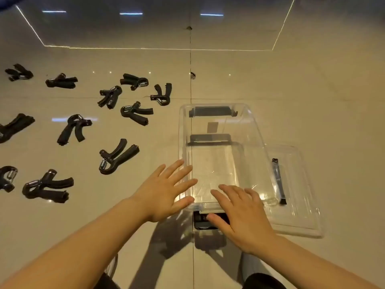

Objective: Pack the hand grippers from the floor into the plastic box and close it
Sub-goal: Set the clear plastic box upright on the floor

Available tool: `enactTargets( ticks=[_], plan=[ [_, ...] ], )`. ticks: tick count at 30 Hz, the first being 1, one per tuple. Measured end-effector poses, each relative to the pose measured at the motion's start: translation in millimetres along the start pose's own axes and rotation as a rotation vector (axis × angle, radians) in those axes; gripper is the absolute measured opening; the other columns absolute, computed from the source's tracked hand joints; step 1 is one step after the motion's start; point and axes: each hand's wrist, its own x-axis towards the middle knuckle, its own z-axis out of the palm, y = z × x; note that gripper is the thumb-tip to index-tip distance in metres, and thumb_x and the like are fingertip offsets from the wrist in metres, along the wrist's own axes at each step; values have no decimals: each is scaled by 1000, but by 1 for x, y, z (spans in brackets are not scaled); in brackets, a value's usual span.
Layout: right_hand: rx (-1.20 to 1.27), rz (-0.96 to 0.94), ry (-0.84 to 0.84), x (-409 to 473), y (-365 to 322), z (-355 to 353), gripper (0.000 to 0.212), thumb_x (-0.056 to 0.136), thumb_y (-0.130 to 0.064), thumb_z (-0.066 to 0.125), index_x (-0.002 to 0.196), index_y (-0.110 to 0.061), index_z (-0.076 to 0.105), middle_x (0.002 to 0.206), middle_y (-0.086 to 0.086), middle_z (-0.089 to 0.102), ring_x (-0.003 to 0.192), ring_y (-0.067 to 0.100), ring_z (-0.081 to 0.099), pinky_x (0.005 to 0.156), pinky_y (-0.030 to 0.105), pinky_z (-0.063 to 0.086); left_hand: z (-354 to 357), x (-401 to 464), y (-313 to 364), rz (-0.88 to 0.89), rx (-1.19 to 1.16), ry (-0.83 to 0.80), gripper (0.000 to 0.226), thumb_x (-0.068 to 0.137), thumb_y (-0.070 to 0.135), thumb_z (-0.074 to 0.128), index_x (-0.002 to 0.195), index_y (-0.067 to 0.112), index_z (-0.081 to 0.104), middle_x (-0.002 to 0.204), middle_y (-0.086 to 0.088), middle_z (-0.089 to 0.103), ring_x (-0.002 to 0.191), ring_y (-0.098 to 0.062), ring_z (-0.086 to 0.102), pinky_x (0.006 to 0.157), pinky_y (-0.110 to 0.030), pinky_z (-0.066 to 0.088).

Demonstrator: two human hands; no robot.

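Plastic box [224, 126] stands open on the floor [312, 90], clear, nothing inside. Its lid [300, 215] lies flat just beside it on the right, part tucked under the box's edge.

Left hand [164, 192] flat, fingers spread, at the box's near left corner; holds nothing. Right hand [241, 215] flat, fingers apart, over the near rim and the black latch [203, 223]; holds nothing.

Hand grippers [116, 156] all lie scattered on the floor left of the box, none packed.

Risks, as judged: light empty box may slide on the glossy tile if pushed. Springy handles piled loosely could stand above the rim and block the lid. Far-left grippers near the frame's edge could be missed.
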Motion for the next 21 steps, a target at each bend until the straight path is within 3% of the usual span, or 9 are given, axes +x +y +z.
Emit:
enactTargets(
  ticks=[3,8,13,18,21],
  plan=[
    [-72,-94,109,7,13,12,59,94,-64,17,124,-28,53,126,-4,58,114,19,54,97,41,28,17,2,-9,32,-88,121,71,84,70,-6,146,42,16,156,9,2,144,-15,-10,116,-39,-7],
    [-63,-145,87,10,26,3,61,94,-65,15,124,-29,54,124,-6,59,113,17,54,100,38,25,34,-2,5,-15,-111,290,59,95,62,8,146,38,23,155,2,21,145,-22,9,115,-41,2],
    [-109,-240,45,17,49,-4,62,89,-71,23,123,-30,55,121,-6,59,112,16,52,106,41,22,53,-10,24,-46,-136,391,57,96,62,15,148,39,14,158,1,8,146,-22,-2,115,-43,-1],
    [-150,-207,76,25,79,-16,62,92,-68,19,119,-28,58,119,-5,60,118,18,51,110,48,17,63,-18,45,200,-39,428,61,94,60,28,148,34,21,158,-2,12,143,-42,4,113,-55,6],
    [-219,-128,47,31,100,-22,67,90,-70,13,132,-30,47,135,-1,51,133,22,38,112,54,9,63,-9,57,276,4,482,61,93,59,32,147,33,25,157,-2,16,141,-47,6,111,-58,11]
  ],
)
